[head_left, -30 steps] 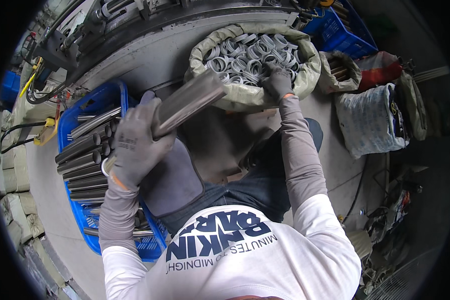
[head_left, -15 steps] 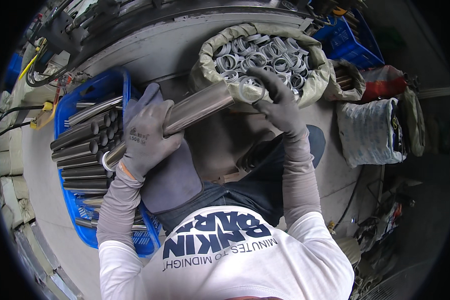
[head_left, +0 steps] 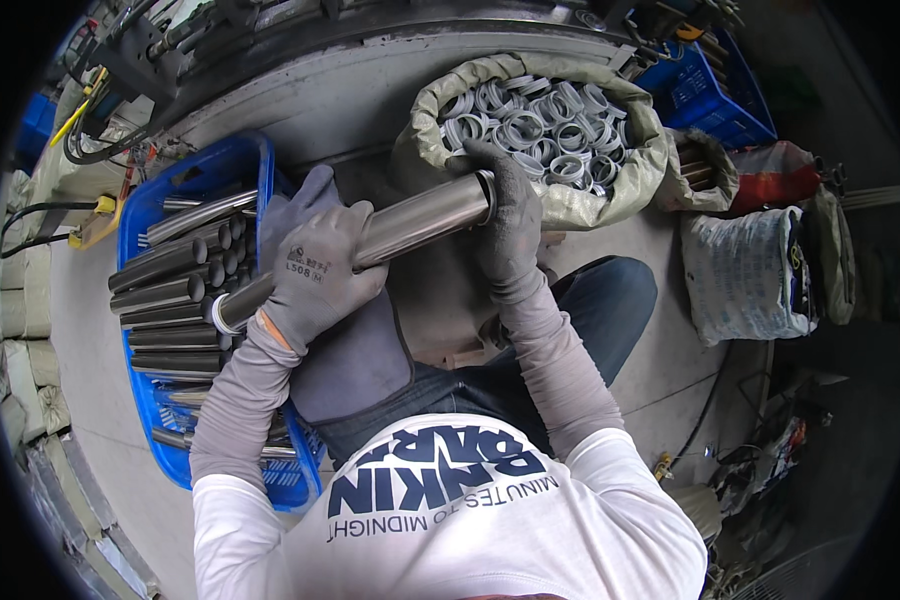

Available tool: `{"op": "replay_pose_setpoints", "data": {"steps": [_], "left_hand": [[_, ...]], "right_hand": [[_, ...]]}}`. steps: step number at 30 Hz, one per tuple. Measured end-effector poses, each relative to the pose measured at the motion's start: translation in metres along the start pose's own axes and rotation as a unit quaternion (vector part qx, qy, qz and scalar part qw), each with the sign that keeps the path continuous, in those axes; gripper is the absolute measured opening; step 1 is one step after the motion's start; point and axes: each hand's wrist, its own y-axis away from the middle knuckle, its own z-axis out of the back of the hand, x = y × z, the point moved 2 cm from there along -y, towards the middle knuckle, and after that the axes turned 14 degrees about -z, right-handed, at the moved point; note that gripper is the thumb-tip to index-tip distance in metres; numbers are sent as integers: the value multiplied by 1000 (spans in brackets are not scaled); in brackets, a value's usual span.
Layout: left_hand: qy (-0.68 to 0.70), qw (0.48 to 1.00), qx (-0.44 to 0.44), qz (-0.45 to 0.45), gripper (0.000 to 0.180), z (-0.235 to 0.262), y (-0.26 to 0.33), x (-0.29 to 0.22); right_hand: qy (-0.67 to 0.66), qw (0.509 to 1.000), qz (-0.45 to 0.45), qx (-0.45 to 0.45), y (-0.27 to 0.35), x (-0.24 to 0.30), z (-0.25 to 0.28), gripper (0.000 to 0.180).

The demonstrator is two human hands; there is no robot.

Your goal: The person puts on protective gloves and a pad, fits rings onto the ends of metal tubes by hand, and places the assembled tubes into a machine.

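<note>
A shiny metal tube (head_left: 422,220) lies slantwise across my lap, its upper end to the right. My left hand (head_left: 320,268), in a grey glove, is closed around its middle. A white ring (head_left: 220,314) sits around the tube's lower left end. My right hand (head_left: 511,225), gloved too, is closed over the upper right end, fingers on the rim and palm against the side of the opening. No separate ring shows in the right hand; its palm and part of the tube end are hidden. Beyond it stands a sack (head_left: 620,208) full of pale grey rings (head_left: 523,128).
On the left, a blue basket (head_left: 133,225) holds several metal tubes (head_left: 165,292). A machine bed (head_left: 390,35) runs along the back. At the right are a blue crate (head_left: 685,85), a small sack of tubes (head_left: 715,190), a red sack (head_left: 770,180) and a white sack (head_left: 740,275).
My right hand has moved left from beside the ring sack onto the tube's upper end. The ring it held is no longer distinguishable. My left hand keeps its hold.
</note>
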Motion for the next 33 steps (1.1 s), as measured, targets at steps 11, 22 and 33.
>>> {"op": "replay_pose_setpoints", "data": {"steps": [11,22,33], "left_hand": [[-20,999,47,2,60,-7,0,5],[-151,986,26,-63,60,-1,-4,-2],[-63,996,41,50,61,-5,25,12]], "right_hand": [[-14,994,-91,55,-4,4,1,35],[-22,991,-127,27,-11,-21,4,32],[683,727,-67,-19,-104,-91,153,36]]}}
